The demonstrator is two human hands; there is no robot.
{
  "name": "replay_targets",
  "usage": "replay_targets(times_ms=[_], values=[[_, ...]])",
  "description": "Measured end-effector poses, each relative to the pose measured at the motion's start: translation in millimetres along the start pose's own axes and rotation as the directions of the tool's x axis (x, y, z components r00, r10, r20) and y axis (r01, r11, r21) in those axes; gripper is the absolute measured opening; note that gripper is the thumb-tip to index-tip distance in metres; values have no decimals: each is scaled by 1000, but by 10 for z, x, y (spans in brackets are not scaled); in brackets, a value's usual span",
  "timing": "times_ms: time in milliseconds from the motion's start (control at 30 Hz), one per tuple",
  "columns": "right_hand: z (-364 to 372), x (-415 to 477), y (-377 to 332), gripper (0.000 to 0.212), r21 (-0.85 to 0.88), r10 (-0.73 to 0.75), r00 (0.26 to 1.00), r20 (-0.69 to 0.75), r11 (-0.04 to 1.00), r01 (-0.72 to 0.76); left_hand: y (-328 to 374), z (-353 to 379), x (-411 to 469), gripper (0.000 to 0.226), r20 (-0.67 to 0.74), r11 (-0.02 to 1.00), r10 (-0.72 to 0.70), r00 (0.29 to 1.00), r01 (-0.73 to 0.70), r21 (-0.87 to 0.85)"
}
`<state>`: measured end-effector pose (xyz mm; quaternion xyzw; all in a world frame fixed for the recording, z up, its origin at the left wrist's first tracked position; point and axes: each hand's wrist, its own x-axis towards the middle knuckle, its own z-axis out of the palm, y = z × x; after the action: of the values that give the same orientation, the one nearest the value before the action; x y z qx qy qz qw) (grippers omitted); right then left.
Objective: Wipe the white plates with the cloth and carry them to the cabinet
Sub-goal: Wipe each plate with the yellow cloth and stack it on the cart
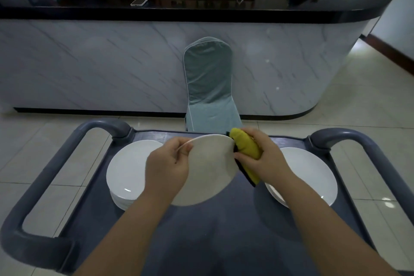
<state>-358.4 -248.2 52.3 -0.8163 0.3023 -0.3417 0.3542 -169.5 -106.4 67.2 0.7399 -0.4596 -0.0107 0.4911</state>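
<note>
One cart [201, 228]: grey-blue, w/ both stacks on it; held plate [210, 168] is above its middle, between the stacks.
Two stacks: left stack [127, 175] seems taller, right stack [313, 177] low; well apart, not touched.
Held plate: tilted, one flat face turned toward the viewer, far edge raised; round, so no long axis. Judged stiff, smooth, breakable, prob. slippery if damp; best taken at the rim, thumb on one face, fingers on the other.
Cloth [246, 148]: yellow w/ dark edge, judged soft and light; folded, long axis from upper left to lower right along the plate's right edge.
Left hand [168, 168]: plate's left rim is gripped.
Right hand [266, 157]: cloth is clamped and pressed to the rim; hands apart.
</note>
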Motion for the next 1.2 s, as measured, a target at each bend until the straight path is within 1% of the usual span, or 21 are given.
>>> replay_targets(times_ms=[33,67,167,200,233,267,333,367,400,500,533,567,667,733,800,900,967,1033,1100,1167,1200], values=[[-26,-12,16,48,-2,42,999,7,999,-42,2,-18,23,19,-6,999,40,999,-40,19],[-4,2,-18,44,-32,16,1000,-14,999,-17,34,-10,52,18,10,991,106,994,-107,75],[222,73,-261,38,-151,-288,957,-27,948,280,123,114,99,24,130,910,329,935,-351,222],[268,93,-297,40,-172,-339,941,-13,927,332,121,122,105,24,137,903,348,928,-371,218],[264,103,-279,41,-184,-332,943,-17,928,323,100,98,109,21,119,918,324,939,-342,199],[210,101,-225,40,-185,-267,963,-46,949,255,70,53,109,20,80,951,254,964,-264,162],[67,57,-75,37,-126,-50,996,-76,991,40,14,-36,118,21,-25,993,107,994,-105,52],[41,29,-54,36,-127,6,997,-77,992,-16,21,-51,119,24,-45,995,98,994,-96,39],[62,19,-96,35,-172,-24,996,-90,985,8,59,-47,120,26,-27,987,145,989,-143,75],[260,83,-369,35,-281,-300,953,-45,919,277,141,71,90,28,104,912,334,937,-349,217],[281,115,-414,36,-266,-337,941,-25,910,318,136,84,80,25,122,919,317,941,-336,205],[251,145,-439,37,-206,-297,954,-30,936,285,115,77,81,21,121,941,267,956,-286,179],[11,159,-404,34,38,-41,998,-51,998,43,-7,11,97,14,64,980,160,985,-167,106],[-90,110,-387,25,95,-39,993,-107,994,49,-44,-27,116,16,55,988,125,991,-129,82],[-101,91,-444,26,146,-96,986,-136,983,116,-33,-29,132,15,83,988,109,991,-117,103],[-45,102,-475,32,59,-215,976,-17,975,216,35,-20,147,16,88,980,139,986,-150,129],[-15,120,-443,34,60,-171,985,26,984,169,50,-51,172,20,68,992,98,993,-103,69],[-35,117,-422,35,209,-31,999,29,978,24,27,-94,184,20,60,998,54,997,-55,10],[-83,86,-413,31,412,49,996,79,908,-77,13,-121,174,19,53,999,33,998,-32,-24],[-85,79,-443,29,516,54,986,160,847,-130,31,-126,159,19,53,999,33,998,-32,-15],[-67,83,-476,29,486,24,983,183,867,-112,38,-121,150,19,61,999,45,997,-45,-2]])
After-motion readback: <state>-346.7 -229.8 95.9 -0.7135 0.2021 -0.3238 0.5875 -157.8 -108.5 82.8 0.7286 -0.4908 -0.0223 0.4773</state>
